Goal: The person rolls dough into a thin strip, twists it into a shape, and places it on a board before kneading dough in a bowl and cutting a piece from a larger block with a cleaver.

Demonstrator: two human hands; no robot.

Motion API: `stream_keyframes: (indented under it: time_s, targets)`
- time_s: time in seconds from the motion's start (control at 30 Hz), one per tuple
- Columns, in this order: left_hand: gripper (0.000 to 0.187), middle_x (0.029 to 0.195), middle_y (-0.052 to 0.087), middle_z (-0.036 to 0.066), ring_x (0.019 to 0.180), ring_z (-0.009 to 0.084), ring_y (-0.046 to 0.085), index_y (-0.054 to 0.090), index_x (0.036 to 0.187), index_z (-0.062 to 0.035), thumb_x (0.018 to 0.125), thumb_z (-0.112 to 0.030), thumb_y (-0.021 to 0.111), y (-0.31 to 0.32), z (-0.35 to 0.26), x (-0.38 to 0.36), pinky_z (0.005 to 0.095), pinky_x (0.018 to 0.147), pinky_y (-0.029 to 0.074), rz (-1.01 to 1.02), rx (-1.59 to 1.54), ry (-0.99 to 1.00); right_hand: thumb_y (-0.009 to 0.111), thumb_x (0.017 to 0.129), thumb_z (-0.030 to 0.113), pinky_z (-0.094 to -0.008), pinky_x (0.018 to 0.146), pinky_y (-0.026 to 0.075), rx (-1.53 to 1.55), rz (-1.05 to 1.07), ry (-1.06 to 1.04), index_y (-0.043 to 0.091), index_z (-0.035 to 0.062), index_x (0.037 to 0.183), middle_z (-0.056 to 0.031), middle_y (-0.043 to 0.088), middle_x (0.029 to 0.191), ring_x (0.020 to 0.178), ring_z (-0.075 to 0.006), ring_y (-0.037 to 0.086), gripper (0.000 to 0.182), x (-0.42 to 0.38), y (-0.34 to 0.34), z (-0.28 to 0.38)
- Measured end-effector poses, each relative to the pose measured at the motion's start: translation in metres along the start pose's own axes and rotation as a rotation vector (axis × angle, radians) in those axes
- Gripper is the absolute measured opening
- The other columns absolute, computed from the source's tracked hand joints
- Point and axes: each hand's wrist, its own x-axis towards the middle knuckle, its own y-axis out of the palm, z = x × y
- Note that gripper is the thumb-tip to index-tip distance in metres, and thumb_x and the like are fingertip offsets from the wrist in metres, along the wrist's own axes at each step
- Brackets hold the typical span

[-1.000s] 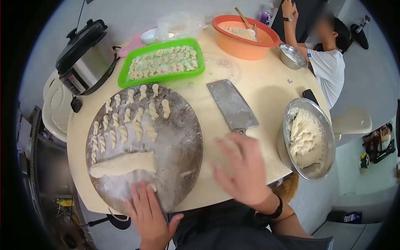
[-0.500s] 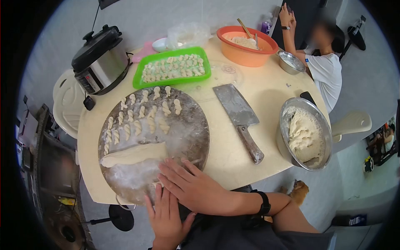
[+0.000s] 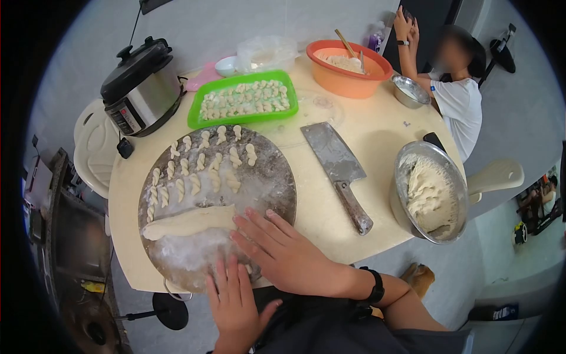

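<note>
My right hand (image 3: 295, 256) lies flat with fingers stretched out over the front right of the round floured board (image 3: 277, 177), its fingertips beside the right end of a long dough log (image 3: 191, 221). Below it, my left hand (image 3: 236, 304) rests with fingers extended at the board's near edge. A small pale bit, apparently dough, shows between the hands, mostly hidden. Several small twisted dough pieces (image 3: 200, 160) lie in rows behind the log. To the right of the board is a cleaver (image 3: 335, 154) with a floury blade and wooden handle.
A green tray (image 3: 197, 115) of twisted dough stands behind the board. A pressure cooker (image 3: 141, 88) is back left. An orange basin (image 3: 348, 82), a small metal bowl (image 3: 411, 92) and a metal bowl of dough (image 3: 401, 200) are rightward. A person (image 3: 463, 106) sits back right.
My right hand has shifted forward and slightly right across the board. The gap between my two hands is wider. The dough log and twists stay in place.
</note>
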Motion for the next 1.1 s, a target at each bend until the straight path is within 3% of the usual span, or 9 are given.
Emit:
stream_keyframes:
  time_s: [0.2, 0.33, 0.43, 0.53, 0.63, 0.73, 0.93, 1.03, 1.1]
  targets:
    - [0.105, 0.168, 0.037, 0.033, 0.157, 0.0585, 0.031, 0.036, 0.16, 0.0124, 0.095, -0.063, 0.067, 0.004, -0.008, -0.016, 0.0762, 0.123, 0.021, 0.047, 0.053, -0.053, 0.064, 0.095, 0.024, -0.0575, 0.127, 0.033, -0.015, 0.016, -0.033, 0.051, -0.0048, 0.153, -0.0271, 0.043, 0.166, 0.158, -0.0429, 0.037, 0.065, 0.004, 0.008, -0.005]
    - [0.103, 0.169, 0.037, 0.031, 0.16, 0.0544, 0.028, 0.036, 0.161, 0.0117, 0.094, -0.059, 0.07, -0.006, -0.001, 0.028, 0.0739, 0.126, 0.016, 0.061, 0.044, -0.089, 0.066, 0.093, 0.022, -0.0568, 0.127, 0.032, -0.01, 0.069, -0.043, 0.054, -0.0043, 0.151, -0.0266, 0.044, 0.166, 0.158, -0.0427, 0.037, 0.065, 0.009, 0.007, -0.005]
    - [0.103, 0.17, 0.037, 0.029, 0.161, 0.0516, 0.027, 0.035, 0.161, 0.0112, 0.092, -0.057, 0.071, -0.007, 0.003, 0.048, 0.0722, 0.128, 0.014, 0.067, 0.062, -0.099, 0.066, 0.092, 0.02, -0.0555, 0.127, 0.034, -0.024, 0.011, -0.029, 0.055, -0.0027, 0.15, -0.0244, 0.054, 0.157, 0.154, -0.04, 0.044, 0.064, 0.009, 0.012, -0.012]
    - [0.103, 0.17, 0.038, 0.027, 0.161, 0.0499, 0.028, 0.035, 0.162, 0.0105, 0.091, -0.055, 0.072, -0.005, 0.003, 0.046, 0.0713, 0.128, 0.014, 0.058, 0.025, -0.097, 0.072, 0.088, 0.009, -0.0515, 0.121, 0.042, -0.026, -0.108, 0.017, 0.064, 0.0041, 0.142, -0.0134, 0.073, 0.128, 0.13, -0.0291, 0.065, 0.055, 0.007, 0.012, -0.017]
    - [0.102, 0.169, 0.041, 0.026, 0.16, 0.0491, 0.031, 0.036, 0.162, 0.0091, 0.091, -0.053, 0.074, -0.002, 0.006, 0.029, 0.0709, 0.128, 0.014, 0.033, 0.004, -0.08, 0.065, 0.092, 0.016, -0.0459, 0.115, 0.045, 0.063, -0.097, 0.052, 0.066, 0.0025, 0.135, -0.0081, 0.074, 0.105, 0.109, -0.0241, 0.07, 0.045, 0.001, 0.016, -0.021]
    - [0.099, 0.167, 0.044, 0.026, 0.159, 0.0489, 0.034, 0.039, 0.161, 0.0082, 0.09, -0.052, 0.075, -0.002, 0.005, 0.022, 0.0712, 0.128, 0.015, -0.004, -0.012, -0.081, 0.076, 0.088, 0.009, -0.0403, 0.092, 0.052, 0.071, -0.264, 0.057, 0.072, 0.0082, 0.121, -0.0005, 0.07, 0.085, 0.082, -0.0179, 0.069, 0.033, 0.005, 0.022, -0.021]
    - [0.093, 0.164, 0.048, 0.025, 0.157, 0.0499, 0.036, 0.045, 0.157, 0.0079, 0.092, -0.052, 0.075, -0.003, 0.002, 0.029, 0.0729, 0.126, 0.018, -0.005, -0.057, -0.129, 0.078, 0.085, 0.011, -0.0348, 0.076, 0.046, 0.112, -0.244, 0.059, 0.07, 0.0097, 0.109, -0.0006, 0.07, 0.085, 0.076, -0.0191, 0.064, 0.025, 0.009, 0.025, -0.016]
    - [0.091, 0.163, 0.049, 0.025, 0.157, 0.0512, 0.036, 0.046, 0.157, 0.008, 0.093, -0.05, 0.074, -0.004, 0.003, 0.032, 0.0733, 0.125, 0.019, 0.01, -0.053, -0.139, 0.071, 0.084, 0.018, -0.0384, 0.086, 0.049, 0.126, -0.172, 0.099, 0.067, 0.0075, 0.103, -0.0031, 0.067, 0.085, 0.087, -0.0232, 0.067, 0.022, 0.011, 0.024, -0.012]
    - [0.09, 0.162, 0.05, 0.026, 0.156, 0.0521, 0.037, 0.047, 0.155, 0.0089, 0.093, -0.049, 0.074, -0.004, 0.003, 0.036, 0.0735, 0.125, 0.019, 0.014, -0.054, -0.143, 0.071, 0.084, 0.019, -0.0379, 0.083, 0.049, 0.157, -0.161, 0.102, 0.066, 0.008, 0.1, -0.0037, 0.068, 0.085, 0.086, -0.0235, 0.067, 0.02, 0.014, 0.023, -0.009]
